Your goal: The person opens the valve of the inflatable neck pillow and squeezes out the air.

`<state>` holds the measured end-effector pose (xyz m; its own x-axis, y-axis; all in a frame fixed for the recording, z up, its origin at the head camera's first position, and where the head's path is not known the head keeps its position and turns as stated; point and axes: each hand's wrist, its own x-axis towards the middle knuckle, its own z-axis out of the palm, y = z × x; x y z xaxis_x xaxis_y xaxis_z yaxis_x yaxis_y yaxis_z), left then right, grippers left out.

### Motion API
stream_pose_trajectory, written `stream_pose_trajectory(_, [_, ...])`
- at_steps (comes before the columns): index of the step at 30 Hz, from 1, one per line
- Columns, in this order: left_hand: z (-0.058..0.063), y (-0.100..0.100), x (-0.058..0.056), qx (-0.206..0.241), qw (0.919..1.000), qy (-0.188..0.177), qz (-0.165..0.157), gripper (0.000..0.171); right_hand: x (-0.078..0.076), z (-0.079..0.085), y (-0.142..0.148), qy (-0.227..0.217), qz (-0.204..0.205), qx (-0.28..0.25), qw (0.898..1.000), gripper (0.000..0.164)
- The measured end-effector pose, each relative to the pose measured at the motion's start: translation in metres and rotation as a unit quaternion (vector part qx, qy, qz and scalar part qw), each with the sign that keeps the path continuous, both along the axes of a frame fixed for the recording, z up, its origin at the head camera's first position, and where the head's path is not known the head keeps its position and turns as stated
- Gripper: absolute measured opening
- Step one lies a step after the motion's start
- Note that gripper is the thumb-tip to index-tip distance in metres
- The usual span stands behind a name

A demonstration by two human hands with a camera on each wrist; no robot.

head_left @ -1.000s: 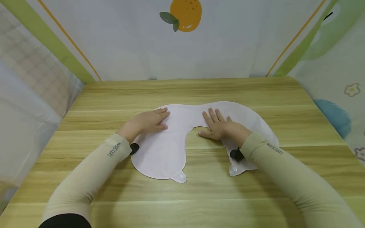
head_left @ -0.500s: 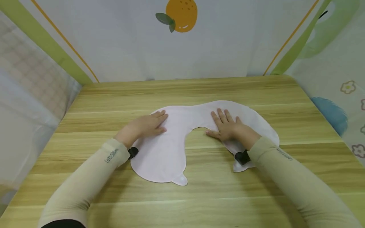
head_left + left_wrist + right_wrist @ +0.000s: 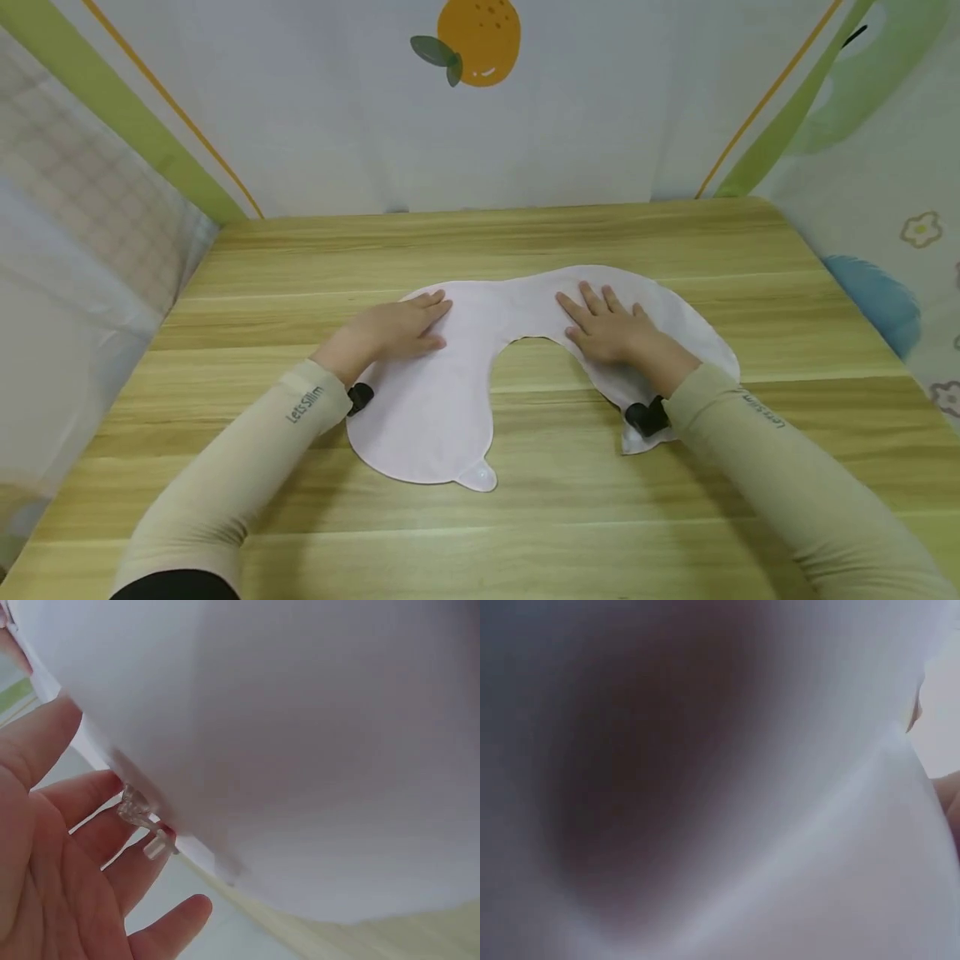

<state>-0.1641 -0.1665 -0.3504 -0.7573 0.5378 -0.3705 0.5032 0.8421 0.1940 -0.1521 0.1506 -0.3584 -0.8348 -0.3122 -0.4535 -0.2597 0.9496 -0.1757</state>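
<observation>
A pale pinkish-white, U-shaped neck pillow [image 3: 435,408] lies on the wooden table, its opening towards me. It looks flat, and a small snap tab [image 3: 477,477] ends its left arm. My left hand [image 3: 401,327] rests on the upper left part, fingers extended. A clear plastic valve [image 3: 137,808] shows beside those fingers at the pillow's edge in the left wrist view. On the upper right part my right hand [image 3: 618,335] lies with spread fingers, its forearm covering much of that arm. Blurred pillow fabric [image 3: 855,892] fills most of the right wrist view.
The wooden table [image 3: 480,550] reaches back to a white curtain [image 3: 315,108] printed with an orange. More printed cloth hangs at both sides. A black wrist camera [image 3: 647,417] sits close over the pillow's right arm.
My right hand has slid rightwards from the inner edge onto the pillow's right part, uncovering the inner curve. The right end's snap tab is now hidden. My left hand has barely moved.
</observation>
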Motion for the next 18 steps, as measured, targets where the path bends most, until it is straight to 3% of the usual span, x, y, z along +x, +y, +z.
stream_pose_trajectory(6, [0.002, -0.004, 0.005, 0.0, 0.9998, -0.005, 0.018, 0.069, -0.002, -0.002, 0.01, -0.004, -0.025, 0.01, 1.0, 0.063])
stream_pose_trajectory(11, [0.001, -0.013, 0.008, 0.008, 0.9997, 0.0, 0.025, 0.069, 0.002, 0.005, 0.015, -0.009, -0.045, -0.01, 0.999, 0.07])
stream_pose_trajectory(18, [0.002, -0.02, 0.012, 0.014, 0.9996, 0.002, 0.026, 0.07, 0.003, 0.007, 0.024, -0.028, -0.047, -0.03, 0.998, 0.078])
